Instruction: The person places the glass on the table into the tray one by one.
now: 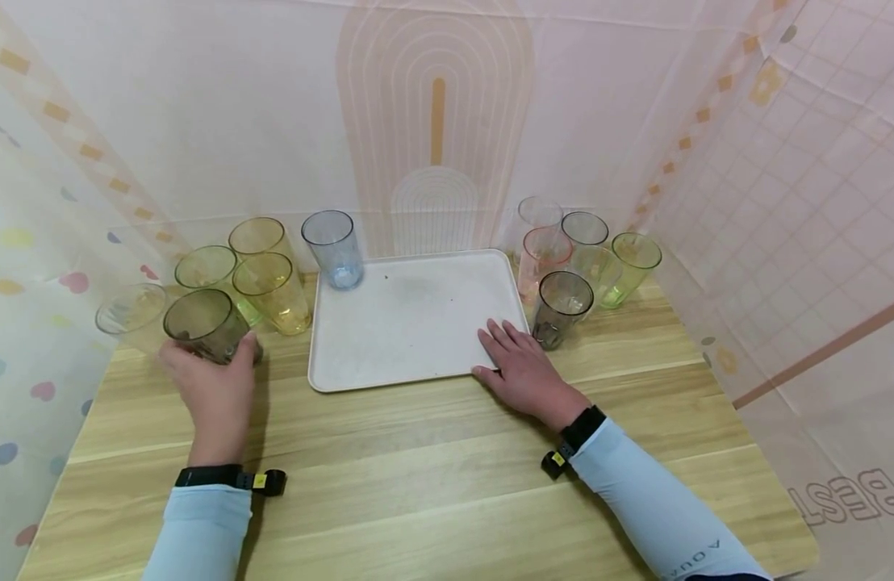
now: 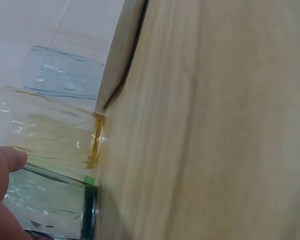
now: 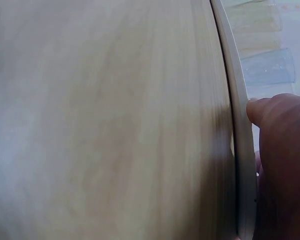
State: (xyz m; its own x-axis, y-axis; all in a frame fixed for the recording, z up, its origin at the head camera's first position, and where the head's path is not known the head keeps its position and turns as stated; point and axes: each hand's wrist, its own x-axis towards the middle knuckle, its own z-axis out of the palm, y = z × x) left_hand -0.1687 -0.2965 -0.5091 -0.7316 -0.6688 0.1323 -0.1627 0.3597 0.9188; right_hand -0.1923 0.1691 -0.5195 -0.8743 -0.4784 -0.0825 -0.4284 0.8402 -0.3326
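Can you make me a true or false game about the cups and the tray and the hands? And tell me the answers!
1. The blue cup stands on the white tray. True.
2. The white tray is full of cups. False: only the blue cup stands on it.
3. The left hand holds a dark cup. True.
4. Both hands hold cups. False: the right hand rests at the white tray's near right corner.
5. The blue cup stands in that same corner. False: it is in the far left corner.
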